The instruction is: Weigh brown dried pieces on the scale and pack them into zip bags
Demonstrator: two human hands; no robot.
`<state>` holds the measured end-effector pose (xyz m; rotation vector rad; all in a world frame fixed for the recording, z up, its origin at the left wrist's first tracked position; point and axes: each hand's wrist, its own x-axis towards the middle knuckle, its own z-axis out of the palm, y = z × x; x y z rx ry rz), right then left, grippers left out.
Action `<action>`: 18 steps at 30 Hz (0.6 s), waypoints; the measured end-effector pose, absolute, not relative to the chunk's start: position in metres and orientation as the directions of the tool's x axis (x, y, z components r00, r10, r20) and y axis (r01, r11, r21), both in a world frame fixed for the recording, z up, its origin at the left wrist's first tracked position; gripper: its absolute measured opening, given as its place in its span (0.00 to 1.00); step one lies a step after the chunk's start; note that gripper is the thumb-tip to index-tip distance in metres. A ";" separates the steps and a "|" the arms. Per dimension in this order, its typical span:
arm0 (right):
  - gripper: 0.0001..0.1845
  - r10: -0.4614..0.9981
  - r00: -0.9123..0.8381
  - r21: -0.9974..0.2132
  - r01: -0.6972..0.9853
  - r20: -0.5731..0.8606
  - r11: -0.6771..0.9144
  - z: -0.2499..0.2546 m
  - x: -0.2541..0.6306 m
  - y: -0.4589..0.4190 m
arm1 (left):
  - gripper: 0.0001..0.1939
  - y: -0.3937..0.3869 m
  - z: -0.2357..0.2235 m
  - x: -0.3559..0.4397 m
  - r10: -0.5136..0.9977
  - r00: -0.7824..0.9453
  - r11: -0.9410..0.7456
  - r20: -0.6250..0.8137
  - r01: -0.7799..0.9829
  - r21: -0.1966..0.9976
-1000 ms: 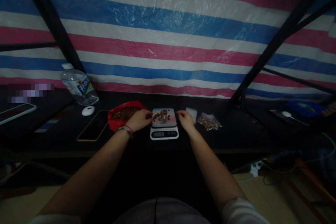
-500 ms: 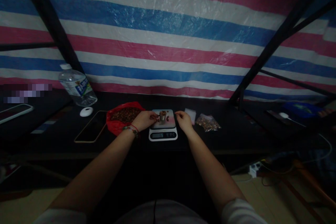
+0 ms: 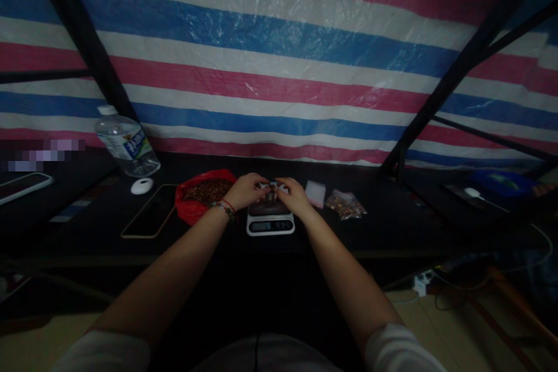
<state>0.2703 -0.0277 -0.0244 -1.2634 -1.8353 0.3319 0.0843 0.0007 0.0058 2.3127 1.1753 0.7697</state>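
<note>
A small white digital scale stands on the dark table in front of me. Both my hands are over its platform, fingertips nearly meeting. My left hand, with a beaded bracelet on the wrist, curls around a small metal cup of brown pieces, which is mostly hidden. My right hand has its fingers closed together over the cup's right side; what it pinches I cannot make out. A red bag of brown pieces lies open just left of the scale.
A clear packet of brown pieces and a small empty bag lie right of the scale. A phone, a white puck and a water bottle are to the left. Black frame bars cross a striped tarp behind.
My right hand has moved left from beside the scale onto the cup. My left hand has moved from the bag's edge onto the cup's left side. Loose pieces on the platform are now covered.
</note>
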 end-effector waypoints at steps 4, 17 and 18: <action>0.10 0.862 -0.147 -0.623 0.633 0.486 0.459 -0.021 0.267 -0.025 | 0.15 0.002 0.003 0.087 0.836 0.481 -0.536 0.263 0.615 0.578; 0.15 0.864 0.027 -0.672 0.641 0.502 0.371 -0.039 0.302 -0.040 | 0.16 0.003 0.017 0.032 0.886 0.291 -0.443 0.361 0.759 0.477; 0.15 0.875 0.059 -0.687 0.645 0.480 0.334 -0.043 0.309 -0.044 | 0.16 0.005 0.019 0.018 0.901 0.278 -0.408 0.333 0.806 0.428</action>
